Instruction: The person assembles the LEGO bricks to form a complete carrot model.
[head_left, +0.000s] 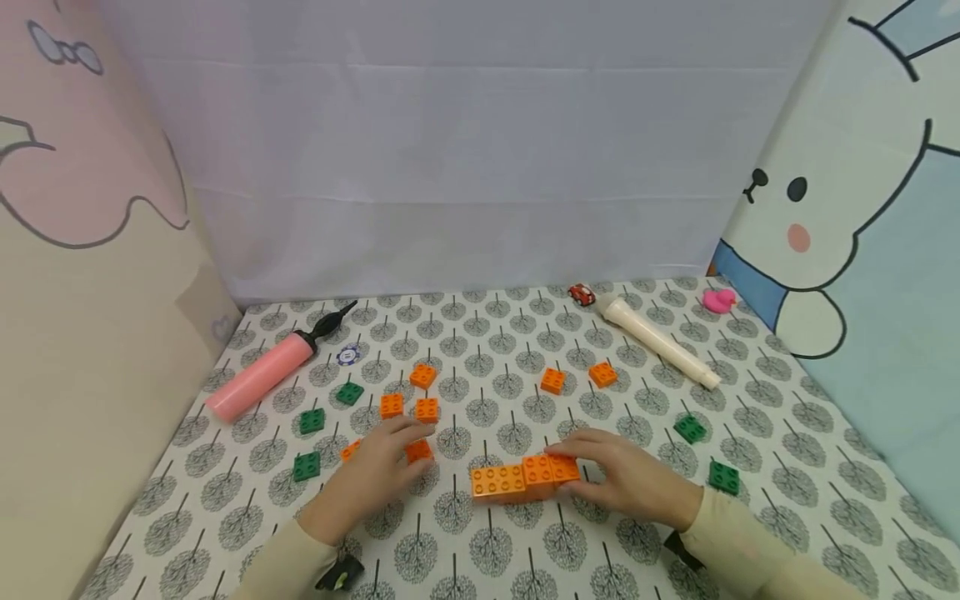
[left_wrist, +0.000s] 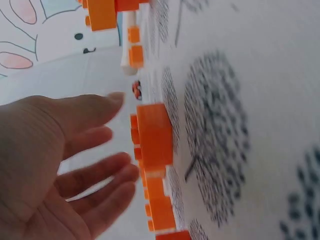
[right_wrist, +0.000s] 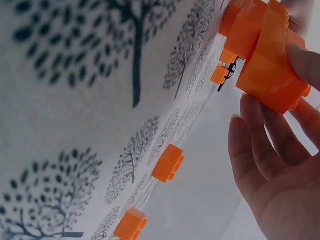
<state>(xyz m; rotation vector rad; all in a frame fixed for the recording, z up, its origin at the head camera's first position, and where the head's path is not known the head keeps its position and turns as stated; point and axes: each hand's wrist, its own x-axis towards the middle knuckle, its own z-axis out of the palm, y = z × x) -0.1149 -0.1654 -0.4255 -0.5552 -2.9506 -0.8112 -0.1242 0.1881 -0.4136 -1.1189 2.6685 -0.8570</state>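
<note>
My right hand (head_left: 626,479) pinches the right end of a joined row of orange toy bricks (head_left: 498,481) between thumb and fingers. In the right wrist view the thumb presses one side of the end brick (right_wrist: 282,90), with the fingers along the other. The row has a longer brick at its left and square ones at its right, studs upward. My left hand (head_left: 375,471), its fingers loosely spread, hovers by a square orange brick (head_left: 418,451). In the left wrist view a gap shows between the thumb and that brick (left_wrist: 155,135).
Several loose orange bricks (head_left: 392,406) lie behind the left hand; two more, one an orange brick (head_left: 552,381), lie further back. Green bricks (head_left: 307,467) flank both sides. Behind are a pink balloon pump (head_left: 262,377), poker chip (head_left: 348,356), red toy car (head_left: 581,294), cream-coloured stick (head_left: 660,342) and pink duck (head_left: 718,301).
</note>
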